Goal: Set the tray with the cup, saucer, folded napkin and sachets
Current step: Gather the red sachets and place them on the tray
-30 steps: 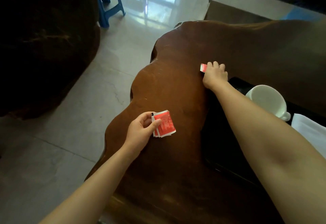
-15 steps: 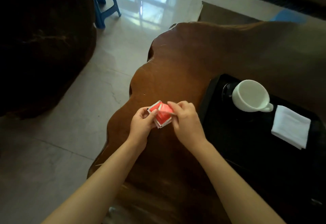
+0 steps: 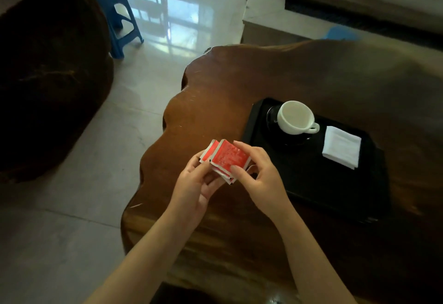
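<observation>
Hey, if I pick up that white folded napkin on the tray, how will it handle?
The napkin shows thin stacked layers, so probably light and floppy; it may unfold if lifted by one corner. Lying flat on the tray, it should slide, not roll.

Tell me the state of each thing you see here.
Red paper sachets: bunched, held off the tray by both hands.
Left hand: grips the sachets.
Right hand: pinches the sachets.
White ceramic cup: empty, on the saucer.
Dark round saucer: on the tray, under cup.
White folded napkin: flat on the tray.
Black rectangular tray: on the wooden table.
</observation>
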`<state>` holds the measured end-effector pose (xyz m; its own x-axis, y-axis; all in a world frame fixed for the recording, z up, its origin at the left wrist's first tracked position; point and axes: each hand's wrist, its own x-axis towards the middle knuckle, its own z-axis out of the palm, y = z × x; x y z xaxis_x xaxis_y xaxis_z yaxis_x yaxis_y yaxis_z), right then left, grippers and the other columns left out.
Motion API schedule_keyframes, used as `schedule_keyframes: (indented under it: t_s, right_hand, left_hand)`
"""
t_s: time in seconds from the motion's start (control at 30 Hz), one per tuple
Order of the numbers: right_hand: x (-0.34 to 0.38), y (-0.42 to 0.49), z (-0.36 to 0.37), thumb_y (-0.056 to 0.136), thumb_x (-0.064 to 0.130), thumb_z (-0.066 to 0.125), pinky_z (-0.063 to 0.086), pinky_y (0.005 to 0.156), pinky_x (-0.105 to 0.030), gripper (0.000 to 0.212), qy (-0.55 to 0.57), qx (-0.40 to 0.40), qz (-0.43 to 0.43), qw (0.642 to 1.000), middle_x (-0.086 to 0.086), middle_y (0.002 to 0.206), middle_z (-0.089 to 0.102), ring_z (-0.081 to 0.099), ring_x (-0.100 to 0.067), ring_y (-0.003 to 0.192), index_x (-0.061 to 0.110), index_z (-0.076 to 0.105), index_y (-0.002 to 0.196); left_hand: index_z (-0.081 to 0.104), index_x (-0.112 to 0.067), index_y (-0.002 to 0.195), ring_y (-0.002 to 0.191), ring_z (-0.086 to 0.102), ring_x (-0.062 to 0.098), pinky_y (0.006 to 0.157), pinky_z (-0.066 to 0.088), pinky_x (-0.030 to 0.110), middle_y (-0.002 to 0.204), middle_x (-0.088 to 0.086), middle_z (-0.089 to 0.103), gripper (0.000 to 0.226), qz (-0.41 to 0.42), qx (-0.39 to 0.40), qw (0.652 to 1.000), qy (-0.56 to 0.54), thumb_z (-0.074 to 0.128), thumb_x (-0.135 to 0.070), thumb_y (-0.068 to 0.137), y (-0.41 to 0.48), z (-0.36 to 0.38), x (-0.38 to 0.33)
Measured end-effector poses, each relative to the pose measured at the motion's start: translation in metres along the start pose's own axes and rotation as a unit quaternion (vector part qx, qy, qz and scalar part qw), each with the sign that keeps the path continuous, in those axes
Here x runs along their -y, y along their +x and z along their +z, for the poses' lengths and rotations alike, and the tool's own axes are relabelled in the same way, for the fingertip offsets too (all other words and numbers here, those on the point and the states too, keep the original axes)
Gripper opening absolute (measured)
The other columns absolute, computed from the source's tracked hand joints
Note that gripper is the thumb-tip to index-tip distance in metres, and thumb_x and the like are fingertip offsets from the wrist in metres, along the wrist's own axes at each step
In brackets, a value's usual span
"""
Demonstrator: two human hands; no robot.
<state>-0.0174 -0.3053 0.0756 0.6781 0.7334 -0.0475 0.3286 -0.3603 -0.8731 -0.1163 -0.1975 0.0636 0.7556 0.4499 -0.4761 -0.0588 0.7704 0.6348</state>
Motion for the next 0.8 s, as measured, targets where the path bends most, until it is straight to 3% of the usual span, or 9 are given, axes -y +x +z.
schedule_keyframes:
  t_s: [0.17,0.3,0.37,0.47,0.57,0.67,0.8]
  right_hand:
    - [0.011,-0.022,-0.015,0.086,0.025,0.063,0.048,0.083,-0.017,0.041,0.049,-0.013,0.027,0.998,0.011,0.117,0.052,0.051,-0.002,0.108,0.034,0.050,0.124]
    - [0.012,-0.041,-0.019,0.086,0.029,0.064,0.046,0.077,-0.006,0.041,0.043,-0.012,0.052,0.998,0.013,0.117,0.049,0.050,0.000,0.108,0.041,0.048,0.121]
    - [0.010,-0.052,-0.025,0.083,0.036,0.066,0.046,0.081,-0.007,0.051,0.070,0.013,0.062,0.996,0.023,0.122,0.046,0.049,0.001,0.112,0.050,0.042,0.125]
    - [0.005,-0.068,-0.041,0.075,0.041,0.071,0.041,0.099,-0.017,0.080,0.093,0.052,0.065,0.992,0.032,0.133,0.039,0.041,0.007,0.123,0.056,0.022,0.136]
    - [0.006,-0.079,-0.055,0.075,0.038,0.072,0.035,0.107,-0.028,0.080,0.023,0.065,0.046,0.997,0.030,0.139,0.035,0.034,0.005,0.130,0.053,0.024,0.137]
    - [0.007,-0.086,-0.068,0.077,0.029,0.072,0.036,0.106,-0.030,0.075,-0.038,0.040,0.013,0.998,0.029,0.137,0.035,0.032,0.003,0.130,0.052,0.030,0.135]
    - [0.001,-0.089,-0.080,0.080,0.020,0.067,0.034,0.108,-0.033,0.072,-0.078,0.044,-0.012,0.996,0.022,0.145,0.031,0.028,-0.001,0.135,0.052,0.031,0.133]
  left_hand:
    - [0.054,-0.016,0.126,0.107,0.064,0.023,0.078,0.056,0.030,0.117,0.011,0.065,0.050,0.004,0.051,0.998,0.024,0.057,-0.039,0.081,-0.020,0.012,0.002]
    - [0.056,-0.020,0.121,0.102,0.067,0.021,0.073,0.057,0.028,0.114,0.009,0.066,0.050,-0.013,0.046,0.995,0.087,0.066,-0.033,0.074,-0.025,0.017,0.008]
    - [0.052,-0.013,0.126,0.104,0.066,0.023,0.075,0.058,0.030,0.118,0.014,0.064,0.049,-0.065,0.054,0.995,0.055,0.064,-0.023,0.079,-0.025,0.017,0.014]
    - [0.056,-0.009,0.124,0.102,0.067,0.021,0.073,0.058,0.028,0.114,0.013,0.068,0.036,-0.169,0.103,0.980,-0.031,0.055,-0.017,0.089,-0.024,0.023,0.024]
    - [0.068,-0.007,0.110,0.082,0.067,0.014,0.064,0.056,0.024,0.095,0.008,0.071,0.026,-0.258,0.165,0.950,-0.065,0.054,-0.016,0.090,-0.026,0.034,0.037]
    - [0.070,-0.007,0.104,0.081,0.061,0.013,0.073,0.052,0.024,0.095,0.007,0.067,0.023,-0.291,0.202,0.930,-0.094,0.060,-0.017,0.086,-0.028,0.046,0.049]
    - [0.069,-0.003,0.104,0.098,0.049,0.016,0.091,0.039,0.032,0.103,0.010,0.060,0.028,-0.309,0.221,0.921,-0.085,0.068,-0.013,0.077,-0.029,0.059,0.059]
